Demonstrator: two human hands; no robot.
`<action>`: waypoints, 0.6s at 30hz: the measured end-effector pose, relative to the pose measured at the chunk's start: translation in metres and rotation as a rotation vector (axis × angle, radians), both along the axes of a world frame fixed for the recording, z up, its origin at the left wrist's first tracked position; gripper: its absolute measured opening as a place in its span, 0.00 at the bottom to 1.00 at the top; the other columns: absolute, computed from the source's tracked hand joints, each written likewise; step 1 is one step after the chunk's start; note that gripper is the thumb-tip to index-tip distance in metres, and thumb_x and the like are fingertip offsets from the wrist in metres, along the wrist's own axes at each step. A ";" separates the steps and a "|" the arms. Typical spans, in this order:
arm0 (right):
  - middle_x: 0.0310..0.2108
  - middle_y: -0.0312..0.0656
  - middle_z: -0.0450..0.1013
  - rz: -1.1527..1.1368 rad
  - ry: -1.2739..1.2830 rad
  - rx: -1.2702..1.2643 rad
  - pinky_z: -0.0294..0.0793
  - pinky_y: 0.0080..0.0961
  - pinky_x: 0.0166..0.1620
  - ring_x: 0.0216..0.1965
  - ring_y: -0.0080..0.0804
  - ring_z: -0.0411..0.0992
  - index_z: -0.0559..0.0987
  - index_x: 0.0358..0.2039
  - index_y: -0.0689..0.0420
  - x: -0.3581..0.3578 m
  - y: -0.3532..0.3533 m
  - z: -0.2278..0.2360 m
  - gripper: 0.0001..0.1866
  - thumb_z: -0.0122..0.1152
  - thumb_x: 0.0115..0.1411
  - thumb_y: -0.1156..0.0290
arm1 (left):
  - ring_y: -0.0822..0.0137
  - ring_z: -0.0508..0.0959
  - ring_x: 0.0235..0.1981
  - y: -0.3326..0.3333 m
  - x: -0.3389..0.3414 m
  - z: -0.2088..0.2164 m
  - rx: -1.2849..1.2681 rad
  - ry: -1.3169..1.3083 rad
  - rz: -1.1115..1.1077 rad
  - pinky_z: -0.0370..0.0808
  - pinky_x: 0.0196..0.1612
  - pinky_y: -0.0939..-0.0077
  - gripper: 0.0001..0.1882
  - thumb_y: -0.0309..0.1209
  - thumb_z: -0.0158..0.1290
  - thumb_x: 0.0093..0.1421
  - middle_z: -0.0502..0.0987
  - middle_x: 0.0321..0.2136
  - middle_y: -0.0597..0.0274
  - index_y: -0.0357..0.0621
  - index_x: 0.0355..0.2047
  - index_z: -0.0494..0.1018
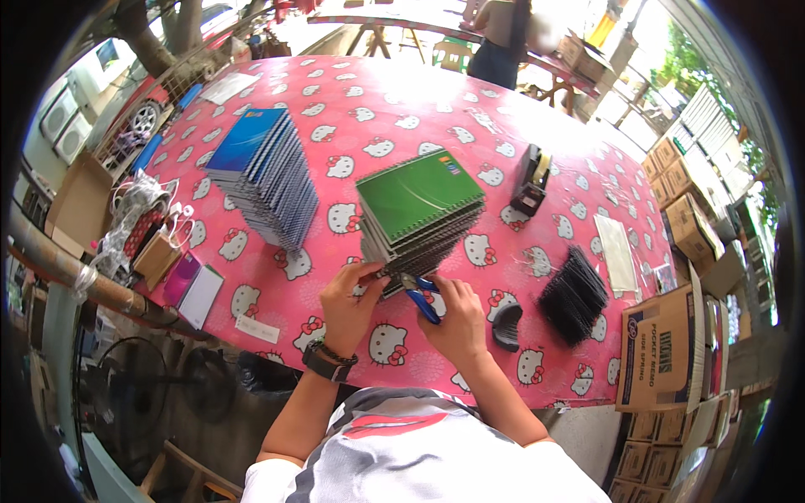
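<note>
A tall stack of spiral notebooks with a green cover (pixel 419 191) on top stands in front of me. My left hand (pixel 350 303), with a dark band on its wrist, is closed at the stack's lower near corner, fingertips pinching the edge of a notebook. My right hand (pixel 457 320) grips blue-handled pliers (pixel 425 305), whose metal jaws are against the near spiral edge of the stack. The exact spot between the jaws is too small to make out. To the left stands another tall stack of spiral notebooks with blue covers (pixel 251 138).
On the pink patterned tablecloth (pixel 335 138) lie a black tape dispenser (pixel 531 180), a bundle of black spiral coils (pixel 574 295), a curved black piece (pixel 506 327) and a white strip (pixel 616 253). A cardboard box (pixel 662 344) stands at the right edge. A person (pixel 501 42) is at the back.
</note>
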State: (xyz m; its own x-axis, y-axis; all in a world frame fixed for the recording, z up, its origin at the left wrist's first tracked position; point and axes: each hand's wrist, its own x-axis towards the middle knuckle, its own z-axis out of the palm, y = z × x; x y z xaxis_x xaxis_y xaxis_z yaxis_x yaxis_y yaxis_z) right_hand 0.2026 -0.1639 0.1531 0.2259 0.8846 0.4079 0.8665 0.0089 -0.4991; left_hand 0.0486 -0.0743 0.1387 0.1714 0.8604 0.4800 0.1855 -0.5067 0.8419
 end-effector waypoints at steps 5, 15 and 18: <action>0.31 0.44 0.72 0.017 0.026 0.051 0.72 0.36 0.38 0.34 0.43 0.72 0.74 0.42 0.57 0.000 0.008 -0.008 0.24 0.65 0.41 0.71 | 0.66 0.77 0.26 -0.002 0.002 0.003 0.041 0.007 0.004 0.73 0.31 0.76 0.13 0.22 0.61 0.47 0.77 0.26 0.58 0.40 0.35 0.76; 0.34 0.44 0.72 0.045 0.036 0.037 0.70 0.37 0.40 0.37 0.42 0.71 0.73 0.44 0.56 0.008 0.002 -0.012 0.26 0.64 0.39 0.72 | 0.74 0.78 0.27 0.001 -0.002 -0.004 -0.246 -0.195 -0.085 0.74 0.32 0.81 0.12 0.23 0.59 0.51 0.79 0.28 0.59 0.37 0.37 0.76; 0.34 0.44 0.72 0.047 0.000 0.021 0.70 0.37 0.40 0.37 0.42 0.71 0.73 0.44 0.56 0.005 0.007 -0.009 0.27 0.64 0.39 0.72 | 0.74 0.78 0.27 0.001 -0.003 -0.007 -0.282 -0.217 -0.098 0.73 0.32 0.81 0.11 0.23 0.59 0.51 0.80 0.28 0.59 0.36 0.37 0.76</action>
